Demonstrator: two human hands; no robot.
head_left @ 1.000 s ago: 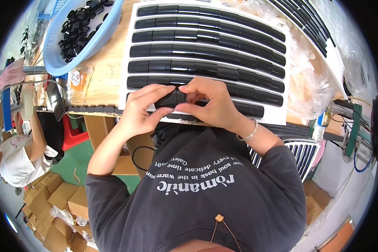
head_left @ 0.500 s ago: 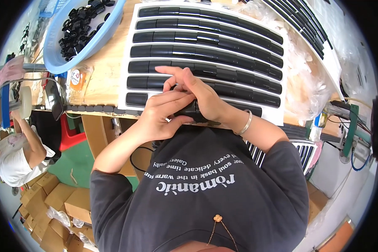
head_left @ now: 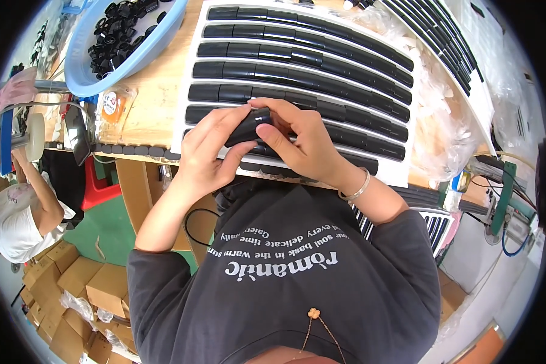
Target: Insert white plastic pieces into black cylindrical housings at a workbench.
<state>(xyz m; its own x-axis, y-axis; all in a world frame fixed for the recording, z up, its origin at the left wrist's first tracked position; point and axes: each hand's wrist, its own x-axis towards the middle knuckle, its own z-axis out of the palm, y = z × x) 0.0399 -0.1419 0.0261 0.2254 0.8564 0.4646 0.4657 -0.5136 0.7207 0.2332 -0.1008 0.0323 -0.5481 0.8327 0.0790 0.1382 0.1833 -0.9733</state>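
Observation:
A glossy black plastic piece [head_left: 244, 132], rounded and tube-like, is held between my two hands above the front rows of a white slotted tray [head_left: 396, 172]. My left hand [head_left: 207, 147] grips its left end, fingers over the top and thumb below. At its right end, my right hand [head_left: 306, 141] closes around it with the index finger on top and the thumb on the near side. Long rows of similar black pieces [head_left: 321, 41] lie in the tray under and beyond my hands. My fingers hide part of the held piece and of the front rows.
A blue basket [head_left: 79, 79] of small black parts stands at the back left, beside a small clear bag with an orange label [head_left: 110, 104]. Clear plastic bags [head_left: 445, 142] and another loaded tray [head_left: 433, 36] are at the right. A co-worker [head_left: 24, 212] sits far left, near cardboard boxes [head_left: 73, 273].
Both hands have moved up and slightly away from my body, lifting the black piece over the tray. The right hand has turned, and its fingers now curl around the piece's end.

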